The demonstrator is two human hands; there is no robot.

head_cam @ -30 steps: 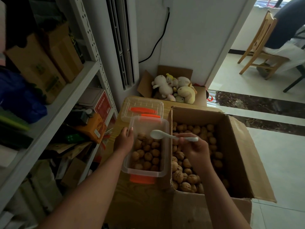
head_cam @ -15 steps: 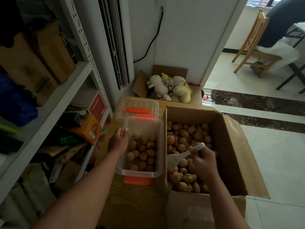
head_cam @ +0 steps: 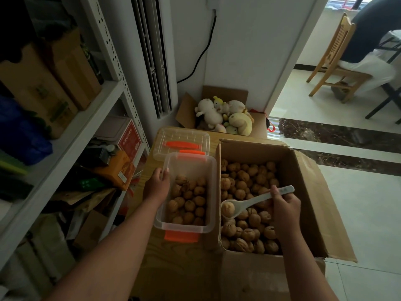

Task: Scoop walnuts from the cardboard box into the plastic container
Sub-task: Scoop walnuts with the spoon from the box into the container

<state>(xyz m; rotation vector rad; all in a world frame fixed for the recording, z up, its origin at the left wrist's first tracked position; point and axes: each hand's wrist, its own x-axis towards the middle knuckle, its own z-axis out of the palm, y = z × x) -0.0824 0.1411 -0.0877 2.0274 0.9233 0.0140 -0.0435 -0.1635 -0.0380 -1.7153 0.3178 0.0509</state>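
Observation:
A clear plastic container [head_cam: 211, 170] with orange latches stands on a wooden table, partly filled with walnuts [head_cam: 187, 199]. My left hand [head_cam: 157, 184] grips its left rim. To its right, the open cardboard box [head_cam: 308, 192] holds many walnuts [head_cam: 249, 179]. My right hand [head_cam: 285, 206] holds the handle of a white spoon [head_cam: 256, 199] over the box. One walnut [head_cam: 227, 208] sits in the spoon's bowl, near the box's left wall.
The container's clear lid [head_cam: 182, 141] lies behind it. A box of plush toys [head_cam: 225, 115] stands further back. A metal shelf [head_cam: 71, 127] with boxes runs along the left. A person sits on a wooden chair [head_cam: 334, 59] at the far right.
The spoon went from over the container down into the box, dug among the walnuts and has come up with one walnut. My left hand stayed on the rim.

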